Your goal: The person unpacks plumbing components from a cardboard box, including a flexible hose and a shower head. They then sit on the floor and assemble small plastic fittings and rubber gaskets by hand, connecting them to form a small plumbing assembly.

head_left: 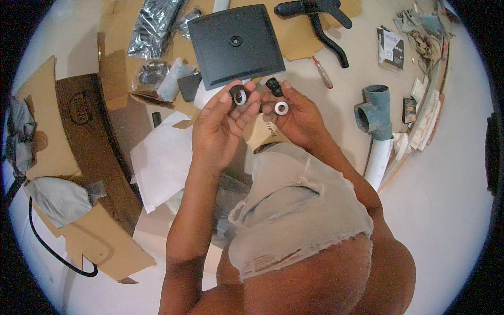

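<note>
Black-and-white round fitting [235,95], pinched by left hand [216,119] at eleven o'clock, perhaps for viewing; half-curled right hand [300,117] holds black cylinder [273,87], white ring [286,108]

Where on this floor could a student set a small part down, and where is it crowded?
Bare floor lies between the right hand, the screwdriver and the blue-grey pipe tee. A wider patch is far right, beyond the white pipe. It is crowded around the black square panel and plastic bags, and at left among cardboard.
</note>
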`<act>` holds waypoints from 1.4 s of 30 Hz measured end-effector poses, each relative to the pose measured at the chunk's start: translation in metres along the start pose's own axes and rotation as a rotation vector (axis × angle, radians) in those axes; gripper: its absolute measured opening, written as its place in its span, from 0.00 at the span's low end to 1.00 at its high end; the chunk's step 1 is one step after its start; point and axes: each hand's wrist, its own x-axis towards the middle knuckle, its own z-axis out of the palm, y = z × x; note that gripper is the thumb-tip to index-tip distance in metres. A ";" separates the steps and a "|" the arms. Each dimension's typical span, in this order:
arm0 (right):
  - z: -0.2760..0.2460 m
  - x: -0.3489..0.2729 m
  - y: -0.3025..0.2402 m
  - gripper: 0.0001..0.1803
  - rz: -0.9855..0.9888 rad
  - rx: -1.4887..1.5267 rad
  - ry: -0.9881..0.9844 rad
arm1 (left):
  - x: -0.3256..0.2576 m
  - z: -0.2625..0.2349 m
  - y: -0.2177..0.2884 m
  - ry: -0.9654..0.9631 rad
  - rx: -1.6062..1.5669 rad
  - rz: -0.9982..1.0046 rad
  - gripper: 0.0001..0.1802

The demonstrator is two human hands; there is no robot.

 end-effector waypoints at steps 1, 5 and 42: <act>0.000 0.003 0.001 0.22 -0.003 -0.001 -0.025 | 0.000 0.000 -0.002 0.010 0.107 0.034 0.18; 0.002 0.007 0.004 0.20 0.020 0.163 -0.004 | -0.001 0.003 -0.007 -0.124 1.019 0.333 0.20; 0.027 0.006 -0.017 0.19 -0.139 -0.439 0.051 | 0.004 -0.011 0.001 0.192 0.166 -0.014 0.18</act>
